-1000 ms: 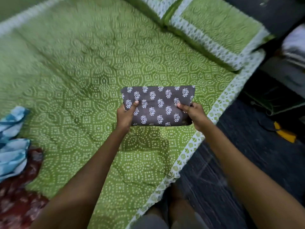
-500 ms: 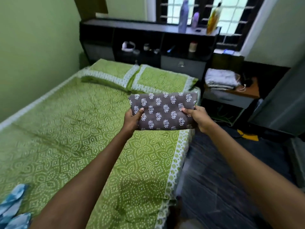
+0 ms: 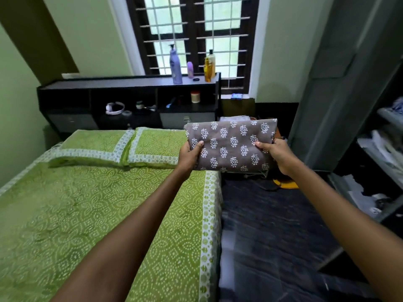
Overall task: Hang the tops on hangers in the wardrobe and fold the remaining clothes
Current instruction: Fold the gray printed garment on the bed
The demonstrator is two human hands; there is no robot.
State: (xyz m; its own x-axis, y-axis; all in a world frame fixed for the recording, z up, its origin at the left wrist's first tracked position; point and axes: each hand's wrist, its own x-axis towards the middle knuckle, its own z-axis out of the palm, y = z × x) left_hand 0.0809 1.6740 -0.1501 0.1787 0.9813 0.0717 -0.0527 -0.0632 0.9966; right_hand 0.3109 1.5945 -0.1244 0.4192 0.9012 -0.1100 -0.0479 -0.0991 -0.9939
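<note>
A folded brown garment (image 3: 231, 144) with white leaf prints is held up in the air past the bed's right edge. My left hand (image 3: 188, 156) grips its left end, thumb on top. My right hand (image 3: 275, 154) grips its right end the same way. The open wardrobe (image 3: 383, 149) stands at the right, its shelves stacked with pale clothes; no hangers show in this view.
The bed with a green patterned cover (image 3: 98, 214) fills the left, two pillows (image 3: 122, 147) at its head. A black headboard shelf (image 3: 130, 99) carries bottles (image 3: 175, 66) under the window. Dark floor (image 3: 272, 225) lies between bed and wardrobe, with a yellow item (image 3: 285, 184) on it.
Both hands lifted the folded garment off the bed and carried it up and right toward the wardrobe. The view rose; the blue and red clothes at the bed's left edge left the frame.
</note>
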